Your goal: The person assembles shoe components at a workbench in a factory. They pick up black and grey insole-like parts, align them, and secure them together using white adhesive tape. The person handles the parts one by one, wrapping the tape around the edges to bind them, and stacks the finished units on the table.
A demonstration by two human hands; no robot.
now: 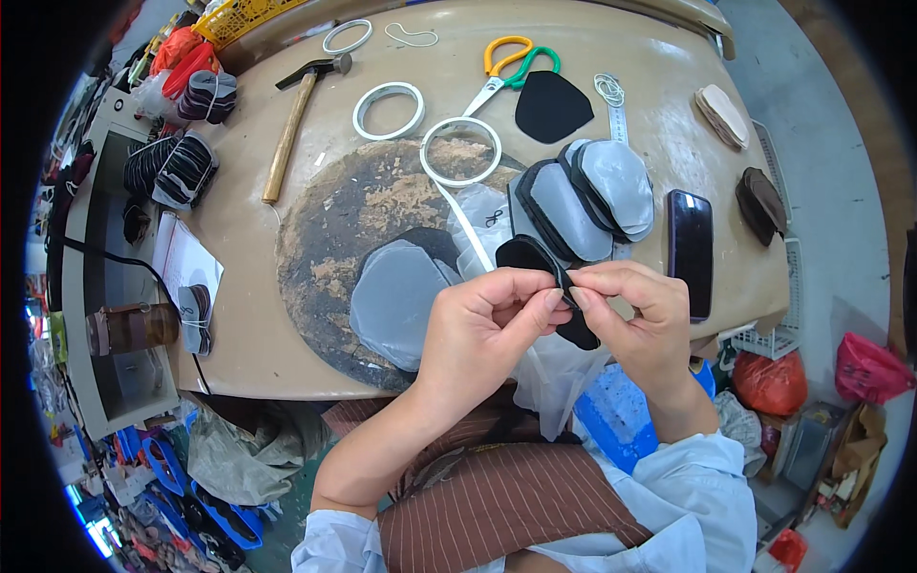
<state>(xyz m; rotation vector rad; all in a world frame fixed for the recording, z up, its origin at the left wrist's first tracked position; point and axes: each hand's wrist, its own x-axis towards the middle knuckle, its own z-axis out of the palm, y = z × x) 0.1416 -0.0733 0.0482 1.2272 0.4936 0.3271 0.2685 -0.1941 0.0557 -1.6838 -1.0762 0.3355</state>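
My left hand (487, 320) and my right hand (635, 310) meet over the table's front edge, thumbs and fingertips pinched close together. Between them they grip a black curved fabric piece (525, 252), whose lower end (579, 334) hangs below the fingers. Whether anything small is in the pinch is hidden. A white tape roll (427, 164) lies just beyond, its loose strip (466, 224) running down toward my left hand. Grey-and-black cut pieces (564, 205) are stacked beyond my hands. Another grey pile (396, 301) rests on a worn round board (330, 239) by my left hand.
Further off lie a hammer (288, 138), a second tape roll (359, 119), scissors (487, 94) and a black cut piece (554, 107). A phone (690, 248) and a brown bundle (761, 205) are at the right. Bundled pieces (186, 172) stand on the left. A blue container (616, 411) sits below the edge.
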